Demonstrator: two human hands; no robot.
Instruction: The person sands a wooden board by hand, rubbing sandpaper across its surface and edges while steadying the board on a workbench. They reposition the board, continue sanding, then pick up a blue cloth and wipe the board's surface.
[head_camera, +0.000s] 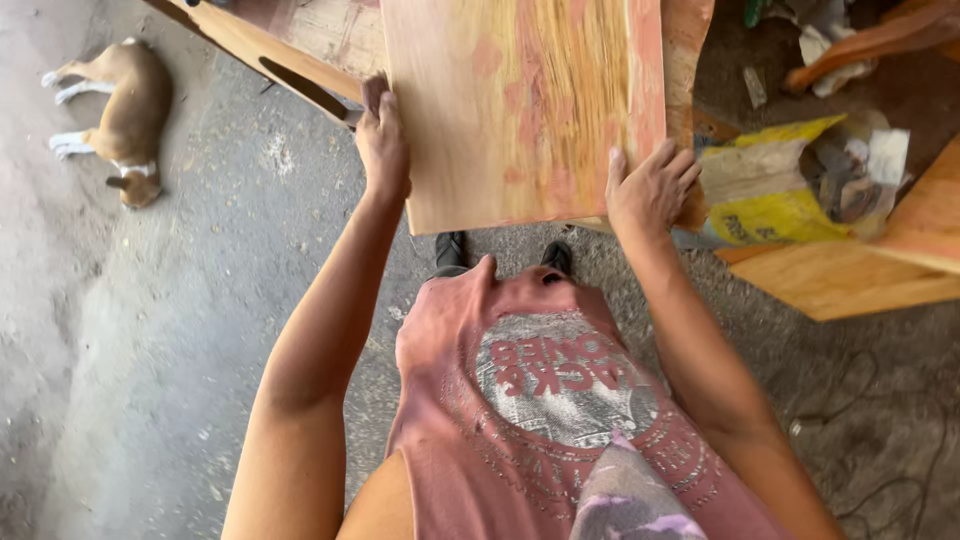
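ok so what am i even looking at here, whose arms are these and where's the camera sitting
The camera is worn on a person's head and looks straight down, so the arms coming in from the bottom are that person's own, above a faded red shirt and dark shoes.

Both bare hands grip a flat wooden panel with reddish streaks. The left hand holds its left edge; the right hand holds its lower right corner.

Below is a grey concrete floor. A tan and white dog lies on it at the upper left. To the right are more wooden boards and a crumpled yellow sack. Thin cables trail on the floor at the lower right.
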